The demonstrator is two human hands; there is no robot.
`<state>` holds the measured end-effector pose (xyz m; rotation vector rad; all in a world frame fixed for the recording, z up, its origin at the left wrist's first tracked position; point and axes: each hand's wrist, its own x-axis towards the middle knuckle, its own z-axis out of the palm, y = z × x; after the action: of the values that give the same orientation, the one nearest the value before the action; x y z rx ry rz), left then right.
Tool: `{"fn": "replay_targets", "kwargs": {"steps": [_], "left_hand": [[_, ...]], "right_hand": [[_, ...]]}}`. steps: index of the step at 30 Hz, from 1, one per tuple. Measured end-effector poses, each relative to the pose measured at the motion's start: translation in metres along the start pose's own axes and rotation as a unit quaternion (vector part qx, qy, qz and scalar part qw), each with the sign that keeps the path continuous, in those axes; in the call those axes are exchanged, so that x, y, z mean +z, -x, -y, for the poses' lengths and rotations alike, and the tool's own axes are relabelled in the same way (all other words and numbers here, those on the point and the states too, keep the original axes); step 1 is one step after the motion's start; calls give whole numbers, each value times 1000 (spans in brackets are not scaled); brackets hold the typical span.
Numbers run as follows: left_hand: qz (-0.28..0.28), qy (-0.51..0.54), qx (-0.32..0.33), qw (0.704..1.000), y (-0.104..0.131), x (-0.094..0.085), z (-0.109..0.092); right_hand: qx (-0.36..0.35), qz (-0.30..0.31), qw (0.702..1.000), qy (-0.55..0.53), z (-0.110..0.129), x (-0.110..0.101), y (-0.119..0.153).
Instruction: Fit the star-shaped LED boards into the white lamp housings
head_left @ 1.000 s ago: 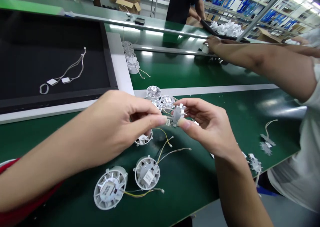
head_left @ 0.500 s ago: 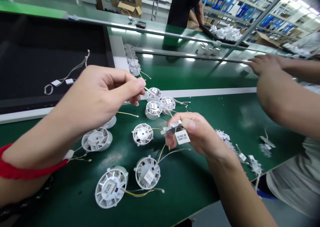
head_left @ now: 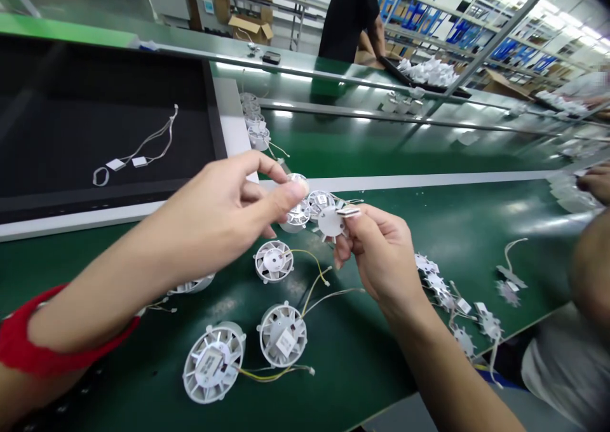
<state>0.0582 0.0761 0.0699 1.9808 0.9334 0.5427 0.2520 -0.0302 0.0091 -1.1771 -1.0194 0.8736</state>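
My right hand is closed, thumb and fingers pinching a white toothed disc that has a small white block at its edge. Just left of it, my left hand has thumb and index finger pressed together; whatever lies between them is hidden. Behind the fingertips stand white fan housings, partly covered by my left hand. Below the hands, a fan housing with a yellow wire lies on the green table, and two more labelled ones, a fan housing and a larger-looking fan housing, sit nearer me.
Toothed discs with wires lie right of my right forearm. A black tray at the left holds wired white tabs. A white rail crosses the green table. A person's arm is at the right; another person stands behind the table.
My left hand has moved right, towards the right hand. The right hand has risen slightly and turned the disc so its flat face shows. The co-worker's arms have drawn back to the right.
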Motion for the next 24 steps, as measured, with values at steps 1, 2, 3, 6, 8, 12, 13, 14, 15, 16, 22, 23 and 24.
{"fn": "replay_targets", "kwargs": {"steps": [1,2,3,6,8,12,13,14,15,16,22,23,24], "left_hand": [[18,16,-8,1000,3,3,-1],[37,40,-17,998,5,5,-3],[57,69,-24,996,7,8,-4],[106,169,-50,979,11,16,-5],[123,231,-70,963,10,20,-4],[138,317,-85,935,6,23,0],[138,322,-84,933,5,23,2],[139,319,-81,934,4,23,2],[140,310,-76,937,3,23,3],[139,296,-69,943,3,22,4],[121,169,-2,978,2,13,1],[124,163,3,979,2,10,1],[128,161,4,979,1,8,-1]], "right_hand": [[-9,-17,1000,17,1,1,1],[-22,-34,998,38,2,3,2],[-38,-52,996,62,4,6,4],[-103,-93,980,140,12,14,9],[-146,-100,968,176,15,19,11],[-187,-97,958,195,14,21,11],[-188,-95,958,197,13,21,11],[-188,-90,957,199,13,20,10],[-187,-85,957,203,12,20,10],[-185,-78,957,208,12,19,10],[-213,-66,941,254,9,10,9],[-243,-78,928,271,8,8,9],[-275,-85,913,291,8,4,8]]}}
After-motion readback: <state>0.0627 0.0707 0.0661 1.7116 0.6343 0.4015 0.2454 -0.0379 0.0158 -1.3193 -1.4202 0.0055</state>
